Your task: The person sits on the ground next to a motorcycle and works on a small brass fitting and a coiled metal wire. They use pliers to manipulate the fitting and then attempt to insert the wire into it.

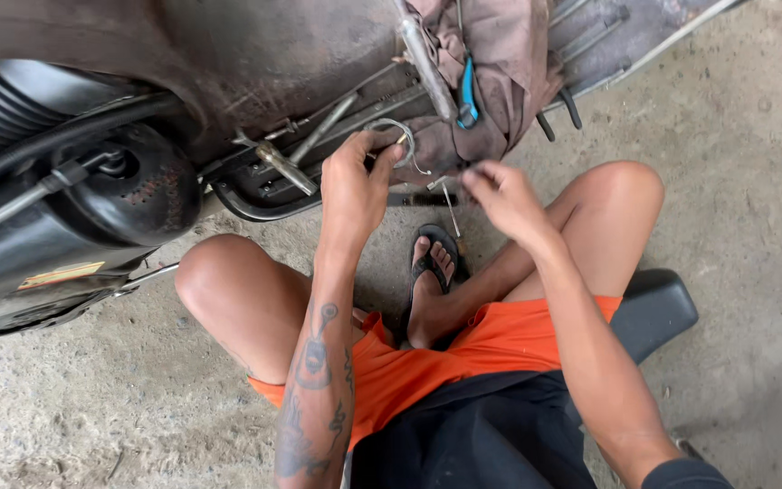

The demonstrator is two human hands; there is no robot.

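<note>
Left hand (355, 186) — wire ring (400, 140) pinched

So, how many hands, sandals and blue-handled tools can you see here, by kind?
Hands: 2, the left hand holding a wire ring, and the right hand
Sandals: 1, a black sandal
Blue-handled tools: 1, the pliers on the rag
Total: 4

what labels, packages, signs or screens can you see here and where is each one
Sticker: on the black engine cover at the far left, below its round vented part; a narrow slanted strip, yellow with a red band.
No packages, signs or screens show.
</note>
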